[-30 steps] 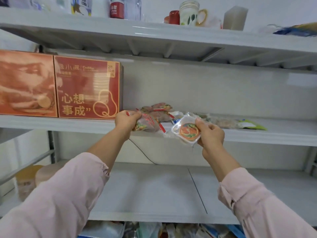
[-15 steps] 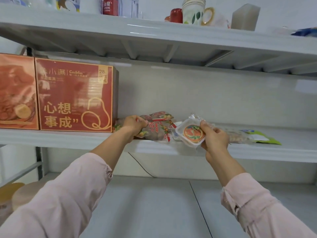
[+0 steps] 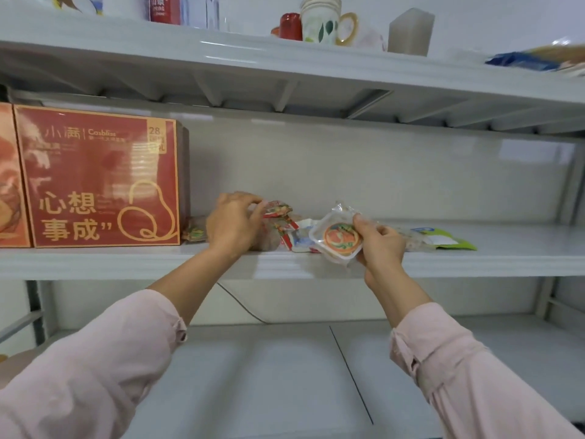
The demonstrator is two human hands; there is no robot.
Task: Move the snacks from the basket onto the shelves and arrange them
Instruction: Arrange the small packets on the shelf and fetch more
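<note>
On the middle shelf (image 3: 443, 264), my left hand (image 3: 232, 221) reaches in over a heap of red snack packets (image 3: 278, 217), its fingers curled on the top packet. My right hand (image 3: 378, 242) pinches a clear-wrapped round cake (image 3: 340, 237) with an orange label, held tilted at the shelf's front edge. Behind it lies a green-edged snack bag (image 3: 443, 239). A small packet (image 3: 194, 231) lies between my left hand and the red boxes. The basket is out of view.
Two red gift boxes (image 3: 98, 182) stand at the left of the middle shelf. The top shelf carries a red can (image 3: 289, 26), a stack of paper cups (image 3: 319, 22), a white block (image 3: 410, 31) and a blue packet (image 3: 522, 61). A lower shelf (image 3: 269, 375) lies below.
My left hand carried its red packet from the shelf's front edge back onto the heap. My right hand and the round cake stayed at the shelf's front edge. The view rose.
</note>
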